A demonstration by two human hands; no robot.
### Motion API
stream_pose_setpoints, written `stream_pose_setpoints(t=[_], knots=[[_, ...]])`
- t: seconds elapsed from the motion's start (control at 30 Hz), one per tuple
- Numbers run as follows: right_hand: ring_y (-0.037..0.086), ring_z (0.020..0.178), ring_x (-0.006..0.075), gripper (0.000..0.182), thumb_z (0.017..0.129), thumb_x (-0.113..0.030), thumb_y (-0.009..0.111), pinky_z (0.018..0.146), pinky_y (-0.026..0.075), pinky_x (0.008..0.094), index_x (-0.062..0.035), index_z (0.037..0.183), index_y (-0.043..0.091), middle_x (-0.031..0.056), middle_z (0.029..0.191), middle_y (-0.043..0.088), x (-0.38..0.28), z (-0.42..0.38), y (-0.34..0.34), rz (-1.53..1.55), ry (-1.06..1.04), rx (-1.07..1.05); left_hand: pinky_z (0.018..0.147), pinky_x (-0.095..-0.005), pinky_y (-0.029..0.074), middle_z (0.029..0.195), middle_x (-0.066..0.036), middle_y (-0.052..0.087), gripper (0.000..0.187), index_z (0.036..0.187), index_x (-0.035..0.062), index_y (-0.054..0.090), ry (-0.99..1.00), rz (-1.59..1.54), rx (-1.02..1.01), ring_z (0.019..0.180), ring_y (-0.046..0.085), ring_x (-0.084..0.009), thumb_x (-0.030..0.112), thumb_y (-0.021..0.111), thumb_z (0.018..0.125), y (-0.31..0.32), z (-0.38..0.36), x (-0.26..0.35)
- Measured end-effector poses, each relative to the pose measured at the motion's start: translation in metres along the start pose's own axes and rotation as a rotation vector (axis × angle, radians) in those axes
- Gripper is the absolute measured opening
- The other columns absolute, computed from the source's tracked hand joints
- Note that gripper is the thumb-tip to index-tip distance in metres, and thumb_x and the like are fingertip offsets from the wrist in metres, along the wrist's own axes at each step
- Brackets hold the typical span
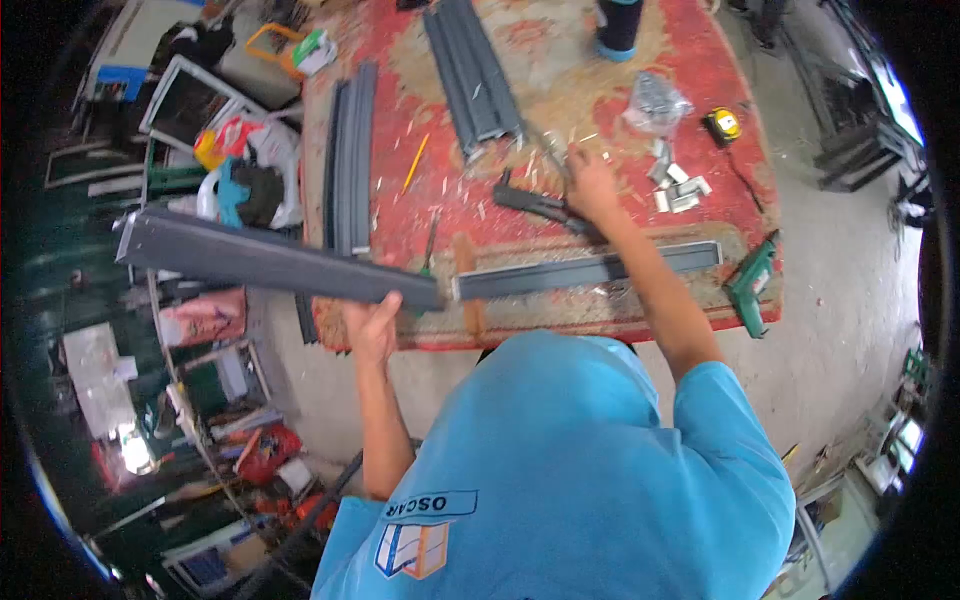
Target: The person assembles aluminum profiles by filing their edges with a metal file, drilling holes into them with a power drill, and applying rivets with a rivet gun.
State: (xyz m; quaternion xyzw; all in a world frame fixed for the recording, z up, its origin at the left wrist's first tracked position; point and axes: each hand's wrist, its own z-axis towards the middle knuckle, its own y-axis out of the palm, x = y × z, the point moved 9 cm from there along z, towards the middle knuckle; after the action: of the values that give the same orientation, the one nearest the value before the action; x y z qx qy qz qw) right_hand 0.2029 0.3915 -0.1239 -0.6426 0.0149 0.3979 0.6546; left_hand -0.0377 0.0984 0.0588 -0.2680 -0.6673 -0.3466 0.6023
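My left hand (372,325) is wrapped round a long dark grey profile (250,257), which slants up to the left past the table's edge. Over the table, my right hand (590,180) is closed near a thin grey bar (547,150); whether it grips the bar is too blurred to tell. A black tool (540,205) lies just below that hand. Under my right forearm a shorter grey profile (540,280) lies along the near side of the table. Between the two profiles there is a brown strip (468,285), with a green-handled screwdriver (429,255) to its left.
On the red patterned table (400,95) lie grey profiles (470,75), more profiles (350,160), a pencil (416,163), a plastic bag (657,103), small metal pieces (683,190), a tape measure (722,125) and a green drill (750,287). A dark cup (618,28) stands at the back.
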Motion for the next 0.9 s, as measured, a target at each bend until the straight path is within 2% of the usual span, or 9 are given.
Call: stream_pose_setpoints(t=[0.13,0.23,0.27,0.3,0.37,0.43,0.5,0.73,0.9], knots=[[0.053,0.108,0.0409,0.046,0.08,-0.008,0.06,0.093,0.046,0.0484,-0.0011,0.125,0.054,0.0231,0.12,0.053,-0.029,-0.031,-0.03,0.109,-0.041,0.038,0.107,-0.0436,0.04,0.13,-0.014,0.056,0.063,0.134,0.0028,0.045,-0.071,0.102,-0.082,0.125,0.052,-0.0286,-0.006,0.07,0.077,-0.012,0.003,-0.023],[0.052,0.111,0.0403,0.048,0.081,-0.009,0.062,0.096,0.044,0.0474,-0.0012,0.127,0.053,0.0228,0.121,0.053,-0.054,-0.074,-0.03,0.205,-0.047,-0.063,0.108,-0.0421,0.04,0.127,-0.012,0.059,0.062,0.13,0.0028,0.049,-0.097,0.192,-0.139,0.123,0.054,-0.027,-0.005,0.074,0.074,-0.014,0.002,-0.026],[0.052,0.114,0.0386,0.049,0.081,-0.012,0.064,0.098,0.042,0.0475,-0.0022,0.128,0.053,0.021,0.122,0.053,-0.071,-0.091,-0.02,0.288,-0.126,-0.184,0.108,-0.0421,0.04,0.127,-0.012,0.059,0.062,0.13,0.0028,0.049,-0.096,0.185,-0.138,0.123,0.054,-0.027,-0.005,0.074,0.074,-0.012,0.002,-0.025],[0.051,0.116,0.0369,0.05,0.081,-0.015,0.066,0.1,0.041,0.0475,-0.0033,0.128,0.053,0.0193,0.123,0.054,-0.089,-0.107,-0.011,0.37,-0.203,-0.305,0.102,-0.0389,0.044,0.123,-0.012,0.061,0.058,0.126,0.0007,0.052,-0.12,0.217,-0.135,0.115,0.057,-0.0244,-0.005,0.076,0.074,-0.008,0.002,-0.023],[0.051,0.118,0.0348,0.053,0.081,-0.019,0.069,0.102,0.038,0.0479,-0.0048,0.129,0.053,0.0173,0.124,0.055,-0.115,-0.13,-0.01,0.277,-0.274,-0.343,0.096,-0.0358,0.049,0.119,-0.011,0.062,0.054,0.123,-0.0013,0.055,-0.145,0.246,-0.138,0.108,0.061,-0.0218,-0.005,0.078,0.074,-0.008,0.002,-0.023],[0.051,0.12,0.0327,0.055,0.081,-0.022,0.071,0.104,0.036,0.0484,-0.0064,0.13,0.052,0.0153,0.124,0.056,-0.132,-0.144,-0.004,0.187,-0.338,-0.38,0.095,-0.0325,0.049,0.115,-0.009,0.066,0.05,0.118,-0.0036,0.059,-0.174,0.631,-0.215,0.105,0.062,-0.0176,-0.004,0.079,0.072,-0.009,0.003,-0.03],[0.051,0.12,0.0307,0.059,0.079,-0.028,0.073,0.107,0.033,0.0482,-0.0097,0.131,0.052,0.0112,0.125,0.057,-0.135,-0.147,0.0,0.015,-0.352,-0.332,0.094,-0.0322,0.049,0.113,-0.009,0.067,0.047,0.115,-0.0033,0.061,-0.166,0.56,-0.218,0.103,0.062,-0.017,-0.003,0.08,0.072,-0.011,0.003,-0.033],[0.051,0.12,0.0285,0.06,0.078,-0.031,0.075,0.107,0.033,0.0471,-0.0132,0.131,0.053,0.0085,0.125,0.058,-0.13,-0.15,0.005,0.012,-0.328,-0.322,0.093,-0.0323,0.049,0.114,-0.012,0.069,0.037,0.107,-0.0024,0.066,-0.164,0.336,-0.243,0.101,0.064,-0.0173,-0.001,0.08,0.072,-0.018,0.004,-0.057],[0.052,0.121,0.0293,0.062,0.078,-0.034,0.074,0.105,0.034,0.0462,-0.0151,0.133,0.053,0.0086,0.128,0.058,-0.128,-0.15,0.008,0.023,-0.293,-0.368,0.088,-0.0332,0.05,0.105,-0.009,0.071,0.035,0.101,-0.0009,0.068,-0.076,0.454,-0.306,0.097,0.065,-0.0178,0.006,0.083,0.07,-0.009,0.01,-0.052]])
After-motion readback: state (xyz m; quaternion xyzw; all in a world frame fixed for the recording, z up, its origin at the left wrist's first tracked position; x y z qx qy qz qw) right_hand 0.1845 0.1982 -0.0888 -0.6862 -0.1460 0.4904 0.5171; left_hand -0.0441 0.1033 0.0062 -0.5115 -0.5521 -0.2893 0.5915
